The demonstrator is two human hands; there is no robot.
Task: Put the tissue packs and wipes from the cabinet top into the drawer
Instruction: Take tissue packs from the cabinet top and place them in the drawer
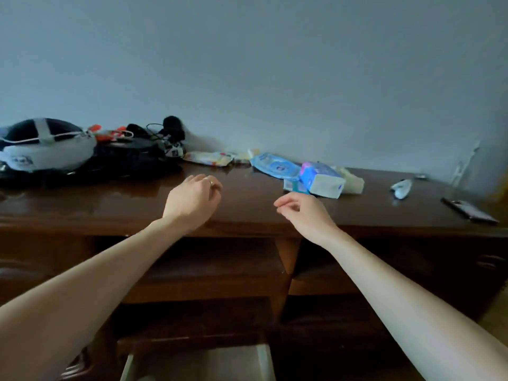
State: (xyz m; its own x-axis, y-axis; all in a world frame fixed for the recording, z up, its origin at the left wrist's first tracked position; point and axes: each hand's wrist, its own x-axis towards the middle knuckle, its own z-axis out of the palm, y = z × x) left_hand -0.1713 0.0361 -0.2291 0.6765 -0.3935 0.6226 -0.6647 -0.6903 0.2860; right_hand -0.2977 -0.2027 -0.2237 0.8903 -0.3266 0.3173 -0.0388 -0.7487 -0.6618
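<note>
- Pulled open at the near edge of the view, a pale-lined drawer (198,364) sits below the dark wooden cabinet front, between the two bare forearms.
- Left hand (193,200) hovers over the near part of the surface (247,199), fingers loosely curled and holding nothing; a ring shows on one finger.
- Right hand (301,213) hovers just right of it, fingers also relaxed and lightly curled, with nothing in them; the two hands are apart.
- Blue wipes pack (275,166) lies flat on the surface, far of the right hand and near the wall.
- Purple-and-white tissue pack (321,178) rests tilted just right of the wipes pack, touching it, with a small teal pack (295,186) tucked at its near left edge.
- Pale yellow pack (351,180) lies behind the tissue pack on its right side.
- Yellow-and-white wrapped pack (209,158) lies far on the surface, left of the wipes pack, close to the wall.
- Dark bag (132,160) and a white-and-black helmet-like item (46,144) crowd the far left of the surface.
- Dark phone (470,211) lies at the right, with a small white object (401,188) just left and far of it.
</note>
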